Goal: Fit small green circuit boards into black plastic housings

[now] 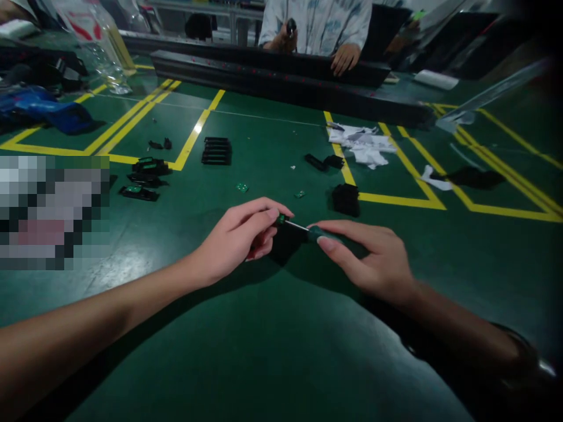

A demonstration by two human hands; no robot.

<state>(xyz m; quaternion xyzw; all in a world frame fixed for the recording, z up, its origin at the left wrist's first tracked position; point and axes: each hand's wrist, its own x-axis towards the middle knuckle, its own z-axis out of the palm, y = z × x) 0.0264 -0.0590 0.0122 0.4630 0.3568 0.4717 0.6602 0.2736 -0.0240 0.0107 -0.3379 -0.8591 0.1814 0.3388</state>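
My left hand (240,237) pinches a small black part with a green circuit board (282,219), mostly hidden by the fingers. In my right hand (373,255) is a screwdriver (315,234) with a dark green handle. Its thin metal shaft points left, and the tip meets the held part or lies right beside it. Just beyond the hands lie two loose green circuit boards, one board (242,187) to the left and a smaller one (299,194) to the right. A stack of black pieces (345,199) stands past my right hand.
Black housings (139,193), some with green boards, lie at left near a row of black strips (216,151). White paper scraps (363,143) are at right. A long black bar (264,79) crosses the back, where another person's hand (346,58) rests. A plastic bottle (99,47) stands back left.
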